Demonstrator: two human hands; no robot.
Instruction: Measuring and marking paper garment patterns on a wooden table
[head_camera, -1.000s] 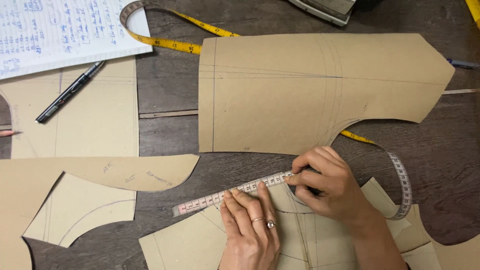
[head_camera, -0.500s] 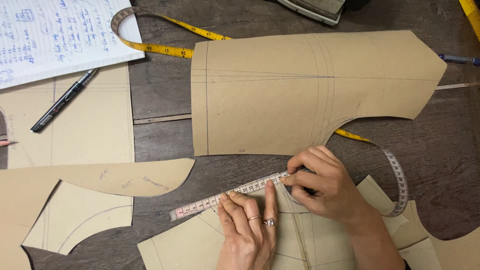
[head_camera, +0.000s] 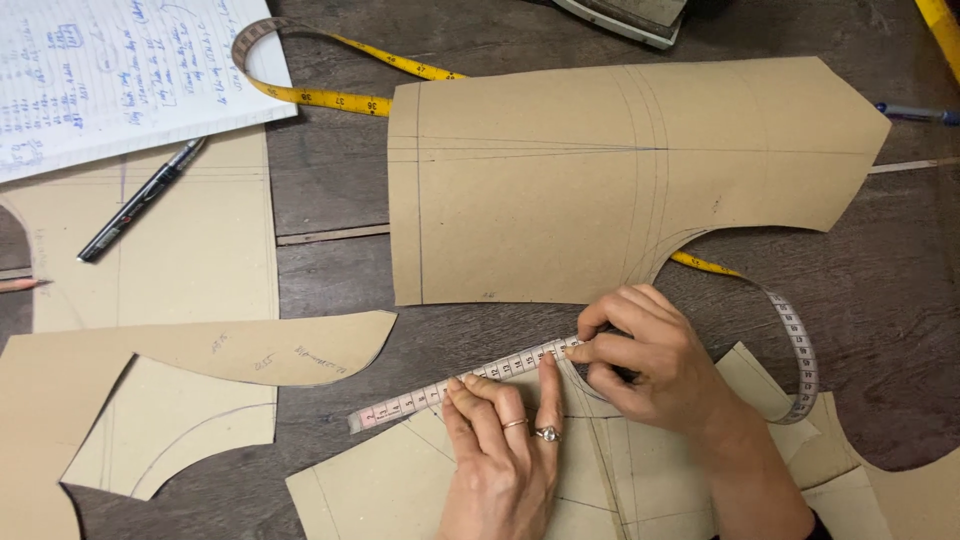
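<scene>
My left hand (head_camera: 505, 450), with two rings on it, presses its fingertips flat on a pale ruler (head_camera: 440, 392). The ruler lies slanted across the top of a brown paper pattern piece (head_camera: 400, 485) at the near edge. My right hand (head_camera: 650, 365) is curled at the ruler's right end, thumb and forefinger touching it. Whatever its fingers close on is hidden. Just beyond the hands lies a large brown pattern piece (head_camera: 600, 170) with drawn lines and a curved cut-out.
A yellow tape measure (head_camera: 330, 97) runs under the large piece and loops out at the right (head_camera: 800, 350). At left are more brown cut pieces (head_camera: 180, 260), a black pen (head_camera: 140, 200), a written notebook page (head_camera: 110, 70) and a pencil tip (head_camera: 22, 285). The table is dark wood (head_camera: 900, 280).
Both hands stay at the ruler in the same hold. Only the view has shifted slightly.
</scene>
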